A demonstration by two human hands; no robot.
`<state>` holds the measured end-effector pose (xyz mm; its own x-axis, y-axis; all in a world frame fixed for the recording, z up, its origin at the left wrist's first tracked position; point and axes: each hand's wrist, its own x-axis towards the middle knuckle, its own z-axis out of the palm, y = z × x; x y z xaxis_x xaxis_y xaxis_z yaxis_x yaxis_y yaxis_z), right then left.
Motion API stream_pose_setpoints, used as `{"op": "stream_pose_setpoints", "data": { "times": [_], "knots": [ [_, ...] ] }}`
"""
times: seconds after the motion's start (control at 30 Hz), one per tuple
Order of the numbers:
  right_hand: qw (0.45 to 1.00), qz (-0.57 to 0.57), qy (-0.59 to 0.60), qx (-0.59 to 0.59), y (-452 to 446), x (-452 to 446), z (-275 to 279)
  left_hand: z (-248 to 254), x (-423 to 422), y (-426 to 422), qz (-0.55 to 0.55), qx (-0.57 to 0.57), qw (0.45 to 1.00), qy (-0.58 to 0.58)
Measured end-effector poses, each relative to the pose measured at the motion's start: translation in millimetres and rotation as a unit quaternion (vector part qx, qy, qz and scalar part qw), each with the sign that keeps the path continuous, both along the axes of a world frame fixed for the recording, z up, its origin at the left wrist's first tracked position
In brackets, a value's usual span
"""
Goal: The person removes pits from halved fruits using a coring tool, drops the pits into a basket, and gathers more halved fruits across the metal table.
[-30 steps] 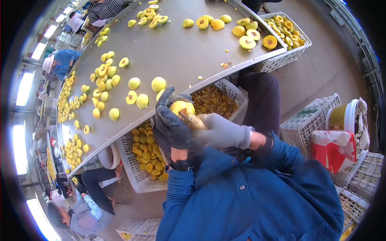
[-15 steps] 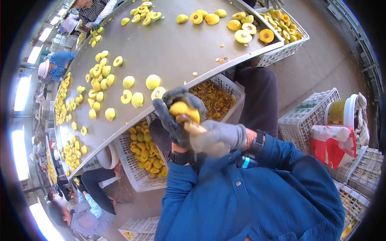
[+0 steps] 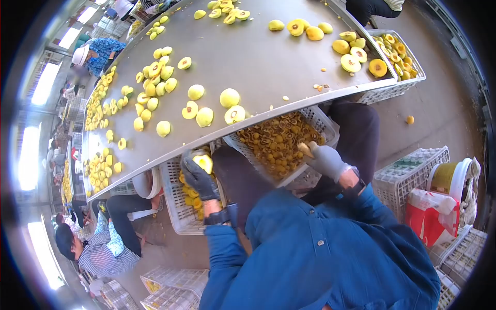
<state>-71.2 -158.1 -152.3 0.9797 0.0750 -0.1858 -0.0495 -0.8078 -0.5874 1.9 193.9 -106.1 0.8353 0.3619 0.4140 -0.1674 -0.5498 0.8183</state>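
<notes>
My left hand point(image 3: 199, 174), in a dark glove, is closed around a yellow peach half point(image 3: 204, 164), cut face up. It is over a white crate point(image 3: 171, 206) of yellow peach halves, beside my left leg. My right hand point(image 3: 328, 163), in a grey glove, grips the pale handle of a pitting knife point(image 3: 306, 150); its blade cannot be made out. That hand is at the right side of another white crate point(image 3: 330, 135), which holds brown pits and scraps. Peach halves point(image 3: 205, 117) lie on the metal table point(image 3: 243, 67) in front of me.
A full crate of peach halves point(image 3: 374, 95) stands beyond the table's right end. To my right are a stacked crate point(image 3: 408, 175), a bucket point(image 3: 444, 178) and a red-and-white bag point(image 3: 431, 214). Several people work along the table's left side. One peach point(image 3: 410, 120) lies on the floor.
My hands have parted. The left has moved down and left with the peach half to the crate; the right has moved right with the pitting knife. The view has shifted.
</notes>
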Motion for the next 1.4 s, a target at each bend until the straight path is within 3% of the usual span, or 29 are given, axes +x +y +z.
{"op": "stream_pose_setpoints", "data": {
  "times": [0.03,0.13,0.23,0.3,0.4,0.5,0.53,0.57,0.6,0.67,0.8,0.87,1.07,1.17,1.37,1.4],
  "knots": [
    [1.000,-0.006,0.005,0.009,0,-1,-5,3,3,23,0.043,0.165,0.985,-0.002],
    [0.999,-0.014,0.025,0.030,6,-5,-10,18,28,47,0.028,0.267,0.962,0.049],
    [0.999,-0.009,0.037,0.039,10,-6,-4,16,89,28,-0.080,0.346,0.927,0.123],
    [0.998,-0.005,0.043,0.037,11,-7,1,-6,136,15,-0.121,0.396,0.903,0.113],
    [0.998,-0.011,0.032,0.056,10,-15,2,-11,170,-13,-0.129,0.502,0.834,0.191],
    [0.993,-0.021,0.043,0.105,8,-12,8,-25,189,-5,-0.201,0.371,0.891,0.167],
    [0.988,-0.034,0.049,0.140,11,-9,15,-14,176,-12,-0.219,0.209,0.941,0.152],
    [0.982,-0.047,0.056,0.175,14,-6,24,-2,159,-17,-0.235,-0.058,0.936,0.254],
    [0.978,-0.041,0.039,0.200,20,-2,35,26,129,-27,-0.330,-0.075,0.925,0.173],
    [0.969,-0.030,-0.001,0.246,34,13,66,49,82,-44,-0.405,-0.208,0.876,0.157],
    [0.967,-0.003,-0.130,0.219,59,26,109,58,30,-85,-0.423,-0.416,0.784,0.186],
    [0.958,-0.002,-0.197,0.206,64,26,117,58,11,-99,-0.423,-0.459,0.755,0.199],
    [0.978,-0.003,-0.128,0.166,56,18,128,61,-20,-115,-0.422,-0.498,0.723,0.227],
    [0.977,0.023,-0.158,0.138,55,16,123,65,-25,-120,-0.419,-0.492,0.729,0.227],
    [0.958,0.053,-0.112,0.260,49,12,115,85,-12,-137,-0.410,-0.429,0.778,0.208],
    [0.931,0.054,-0.038,0.359,49,11,113,89,-9,-140,-0.411,-0.409,0.789,0.203]
  ]
}}
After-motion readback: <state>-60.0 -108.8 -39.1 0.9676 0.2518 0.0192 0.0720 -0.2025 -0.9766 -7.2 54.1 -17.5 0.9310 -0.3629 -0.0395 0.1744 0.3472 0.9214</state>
